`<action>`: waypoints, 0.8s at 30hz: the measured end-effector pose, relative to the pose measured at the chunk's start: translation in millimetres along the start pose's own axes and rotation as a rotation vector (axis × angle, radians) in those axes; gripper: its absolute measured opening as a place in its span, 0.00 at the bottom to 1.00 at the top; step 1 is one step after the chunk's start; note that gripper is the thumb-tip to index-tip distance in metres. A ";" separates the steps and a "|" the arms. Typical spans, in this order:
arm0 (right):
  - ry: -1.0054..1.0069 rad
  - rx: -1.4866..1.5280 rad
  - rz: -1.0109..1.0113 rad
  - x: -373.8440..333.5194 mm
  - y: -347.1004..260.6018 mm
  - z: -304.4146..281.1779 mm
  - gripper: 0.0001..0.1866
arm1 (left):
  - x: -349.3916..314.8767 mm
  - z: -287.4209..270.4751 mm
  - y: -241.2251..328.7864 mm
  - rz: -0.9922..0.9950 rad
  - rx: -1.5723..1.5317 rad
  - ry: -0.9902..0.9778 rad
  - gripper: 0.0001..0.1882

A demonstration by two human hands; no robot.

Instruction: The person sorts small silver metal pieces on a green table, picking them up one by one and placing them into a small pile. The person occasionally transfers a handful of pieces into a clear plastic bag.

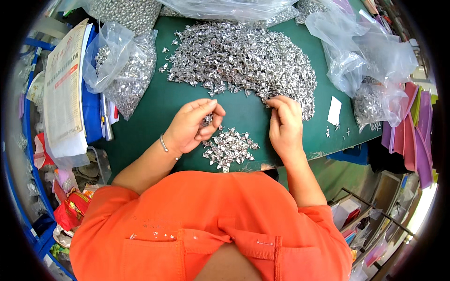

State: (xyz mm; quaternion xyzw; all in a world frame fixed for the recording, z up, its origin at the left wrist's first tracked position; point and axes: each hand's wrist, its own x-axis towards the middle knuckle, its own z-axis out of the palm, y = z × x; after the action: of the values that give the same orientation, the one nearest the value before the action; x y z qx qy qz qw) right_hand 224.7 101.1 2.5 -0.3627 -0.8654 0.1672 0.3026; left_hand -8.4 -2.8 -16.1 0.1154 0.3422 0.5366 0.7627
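A broad heap of small silvery, pronged metal pieces (239,58) covers the middle of the green table (154,126). Closer to me lies a smaller pile of the same metal pieces (230,149). My left hand (192,125), with a thin bangle on its wrist, is curled beside the small pile; a few metal pieces show inside its bent fingers. At the big heap's lower right edge, my right hand (286,122) has thumb and fingertips drawn together. What those fingertips pinch, if anything, is too small to make out.
Clear bags of metal parts stand at the left (133,70) and right (372,100). Plastic sheeting (225,9) lies along the back. A white paper slip (334,110) and several loose pieces lie at right. Papers on a blue holder (65,89) stand at left.
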 end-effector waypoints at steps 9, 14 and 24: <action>-0.027 0.193 0.008 -10.7 5.2 0.3 0.16 | -4.3 21.3 -2.2 -0.004 0.528 0.169 0.15; 0.036 0.206 -0.041 -12.8 2.0 -1.0 0.10 | -2.1 12.6 7.1 0.034 0.230 0.181 0.14; -0.039 0.211 -0.224 -24.3 2.2 3.4 0.12 | -0.7 10.3 8.5 0.068 0.129 0.155 0.14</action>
State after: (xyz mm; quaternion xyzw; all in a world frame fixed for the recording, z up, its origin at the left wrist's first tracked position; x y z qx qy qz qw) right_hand 237.2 84.6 -11.0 -0.2269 -0.8838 0.2295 0.3388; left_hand -8.1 1.9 -3.6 0.1341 0.4298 0.5462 0.7064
